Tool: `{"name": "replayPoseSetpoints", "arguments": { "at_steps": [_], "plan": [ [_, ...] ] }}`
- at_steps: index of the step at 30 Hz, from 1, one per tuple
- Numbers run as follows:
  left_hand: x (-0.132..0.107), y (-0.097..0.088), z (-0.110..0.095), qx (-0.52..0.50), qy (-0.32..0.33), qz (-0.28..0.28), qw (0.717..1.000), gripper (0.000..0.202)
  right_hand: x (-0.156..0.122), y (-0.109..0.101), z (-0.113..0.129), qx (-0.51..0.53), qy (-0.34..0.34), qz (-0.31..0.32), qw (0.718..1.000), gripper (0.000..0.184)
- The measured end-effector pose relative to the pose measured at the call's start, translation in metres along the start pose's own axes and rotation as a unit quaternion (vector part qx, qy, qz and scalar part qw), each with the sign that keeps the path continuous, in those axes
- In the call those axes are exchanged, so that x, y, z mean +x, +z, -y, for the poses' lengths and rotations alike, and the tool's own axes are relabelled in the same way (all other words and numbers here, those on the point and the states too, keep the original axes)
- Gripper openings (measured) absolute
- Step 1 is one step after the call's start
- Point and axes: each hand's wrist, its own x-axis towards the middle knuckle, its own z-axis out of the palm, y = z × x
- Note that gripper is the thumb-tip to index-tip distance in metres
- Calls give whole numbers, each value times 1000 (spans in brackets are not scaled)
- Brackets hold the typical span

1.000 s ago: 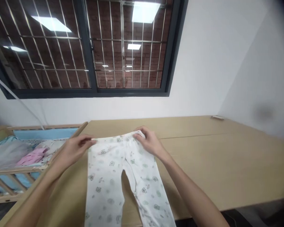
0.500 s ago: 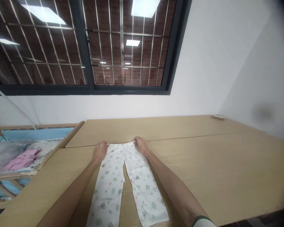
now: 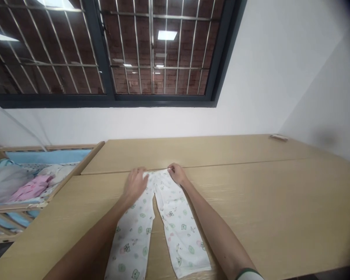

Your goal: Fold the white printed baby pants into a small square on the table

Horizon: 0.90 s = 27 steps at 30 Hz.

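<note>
White child's trousers (image 3: 175, 221) with green and pink animal prints lie flat on the wooden tabletop (image 3: 251, 202), waistband away from me and legs spread towards me. My right hand (image 3: 177, 174) pinches the right end of the waistband. Over the left end of the waistband is my left hand (image 3: 136, 183), its fingers loosely apart and slightly blurred; it covers that corner, and I cannot tell whether it touches the cloth. The lower end of the left leg runs out of the picture.
On the left, a wooden cot (image 3: 89, 157) adjoins the tabletop, with pink cloth (image 3: 32, 188) and pale bedding inside. A small flat white object (image 3: 279, 137) lies at the far right corner. Behind rise a white wall (image 3: 151, 122) and a barred window (image 3: 160, 99).
My left hand has let go of the waistband's left corner, moved right and opened over it. My right hand keeps its pinch. The view has tilted slightly down.
</note>
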Motion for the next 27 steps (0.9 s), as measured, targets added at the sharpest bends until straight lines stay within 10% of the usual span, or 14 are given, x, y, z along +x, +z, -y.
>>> {"name": "replayPoseSetpoints", "arguments": {
  "at_steps": [3, 6, 10, 20, 27],
  "plan": [
    [-43, 1, -62, -41, 95, 105, 989, 27, 1, -1, -1, 19, 10, 6, 1000, 11],
    [-93, 7, -115, -40, 260, 292, 919, 33, 2, -2, -1, 33, 19, 15, 999, 9],
    [-133, 24, -150, 58, 287, 334, 896, 51, 4, -1, -2, 49, 29, 21, 998, 10],
    [-142, 28, -163, 74, 205, 347, 912, 40, 4, -2, 2, 71, 29, 21, 997, 7],
    [-152, 9, -134, -60, 84, 316, 943, 28, -1, -9, 14, 92, 36, 10, 995, 11]
  ]
}}
